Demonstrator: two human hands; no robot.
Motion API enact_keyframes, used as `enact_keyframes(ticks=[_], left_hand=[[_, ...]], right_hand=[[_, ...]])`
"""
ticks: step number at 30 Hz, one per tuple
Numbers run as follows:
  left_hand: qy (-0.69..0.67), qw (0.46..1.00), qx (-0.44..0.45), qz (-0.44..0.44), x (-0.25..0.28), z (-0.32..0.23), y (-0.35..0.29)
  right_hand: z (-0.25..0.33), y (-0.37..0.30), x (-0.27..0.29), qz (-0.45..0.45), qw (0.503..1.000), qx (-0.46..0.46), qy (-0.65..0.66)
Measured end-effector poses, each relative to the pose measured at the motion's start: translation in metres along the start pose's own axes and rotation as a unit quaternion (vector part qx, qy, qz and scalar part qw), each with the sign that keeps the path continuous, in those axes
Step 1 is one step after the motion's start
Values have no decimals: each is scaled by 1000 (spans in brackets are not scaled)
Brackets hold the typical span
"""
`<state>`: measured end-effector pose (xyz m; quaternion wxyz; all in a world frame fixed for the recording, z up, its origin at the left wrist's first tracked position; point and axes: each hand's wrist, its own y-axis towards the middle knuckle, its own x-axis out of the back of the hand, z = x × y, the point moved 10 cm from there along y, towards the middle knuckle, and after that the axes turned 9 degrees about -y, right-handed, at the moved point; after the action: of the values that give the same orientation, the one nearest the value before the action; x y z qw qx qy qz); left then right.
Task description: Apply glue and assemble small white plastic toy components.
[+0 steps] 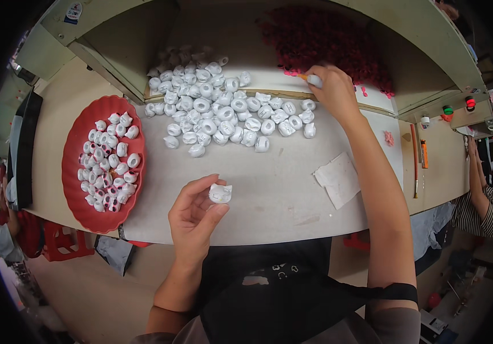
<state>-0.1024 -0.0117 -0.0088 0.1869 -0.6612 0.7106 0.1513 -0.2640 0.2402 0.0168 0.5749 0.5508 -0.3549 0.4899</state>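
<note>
Fingertips [216, 184] of our left hand [196, 213] curl loosely around a small white moulded figurine with pointed ears [220, 193], pinching it between thumb and forefingers just above the near edge of the pale grey worktable [269, 189]. Our right hand [333, 90] reaches far forward, its fingers closed on a thin brush with an orange shaft and pale handle end [311, 79], held at the edge of a heap of small dark-red pieces [326, 37] under a low shelf at the back.

We sit at a smooth, lightly stained table with a cream-coloured shelf frame [424, 40] over it; another person's arm [478, 183] shows at the right rim.

Between our hands lies a wide spread of unpainted white figurines [223, 106], rounded and glossy. Left of it, a scalloped red plastic dish [77, 172] holds more white figurines with dark painted marks [109, 163]. A creased scrap of white paper [338, 179] lies near our right forearm, and a long brown-handled brush [415, 160] rests further right.
</note>
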Motion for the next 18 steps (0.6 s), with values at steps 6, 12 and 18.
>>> enact_keyframes(ticks=[6, 12, 18], left_hand=[[-15, 1000, -1, -3, -3, 4, -1], [-10, 1000, -11, 22, -23, 4, 2], [48, 996, -56, 58, -47, 1, 2]], right_hand=[[10, -28, 11, -4, 994, 94, 63], [7, -37, 23, -59, 989, 105, 84], [40, -102, 50, 97, 875, -63, 470]])
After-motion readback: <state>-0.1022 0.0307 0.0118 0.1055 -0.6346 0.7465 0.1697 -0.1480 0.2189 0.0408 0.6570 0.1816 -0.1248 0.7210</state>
